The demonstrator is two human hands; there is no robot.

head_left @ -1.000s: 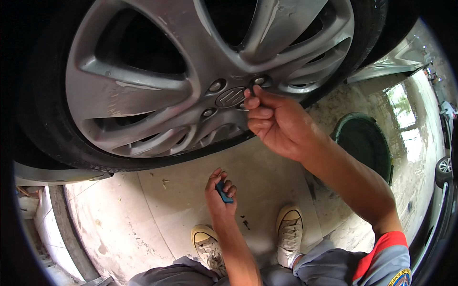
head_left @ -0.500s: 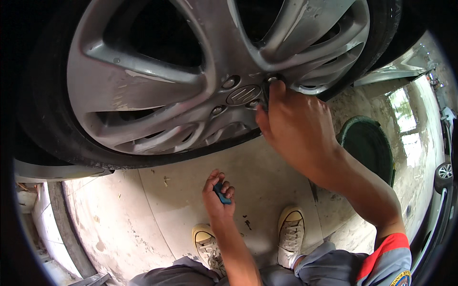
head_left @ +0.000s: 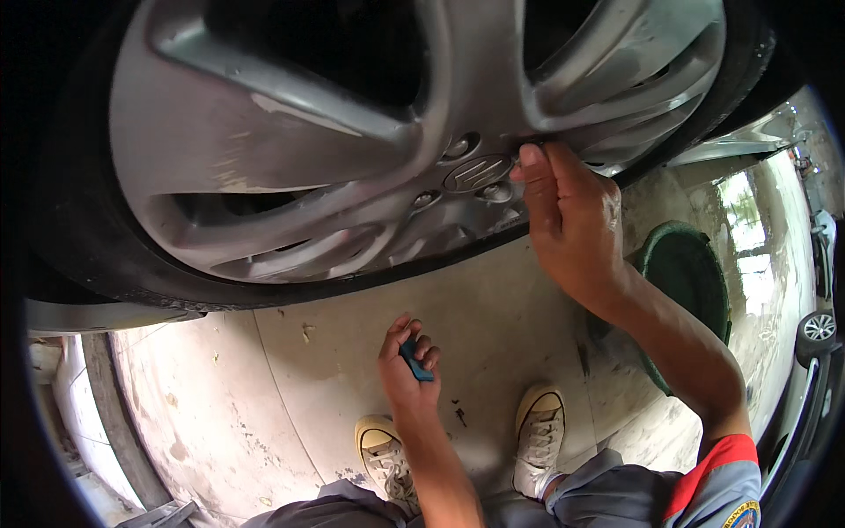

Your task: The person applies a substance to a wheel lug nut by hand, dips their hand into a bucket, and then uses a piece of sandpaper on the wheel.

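A grey alloy wheel [head_left: 264, 141] with a black tyre fills the upper picture. Around its oval centre cap [head_left: 475, 174] are silver lug bolts [head_left: 425, 198] in recesses. My right hand [head_left: 572, 224] is at the upper right bolt recess, fingertips bunched beside the cap and covering that bolt; whatever they may grip is hidden. Below the tyre, my left hand [head_left: 409, 361] is closed round a small blue block [head_left: 416, 363], perhaps a pad, and is apart from the wheel.
A dark green round tub [head_left: 678, 273] stands on the floor behind my right forearm. Two sneakers [head_left: 537, 436] are on the tiled floor [head_left: 308, 396] below. A concrete edge [head_left: 128, 414] runs along the left. Another car's wheel [head_left: 817, 330] shows at the far right.
My right hand has shifted right and turned, its fingers staying at the upper right bolt. The wheel sits further right in the picture. My left hand still holds the blue block.
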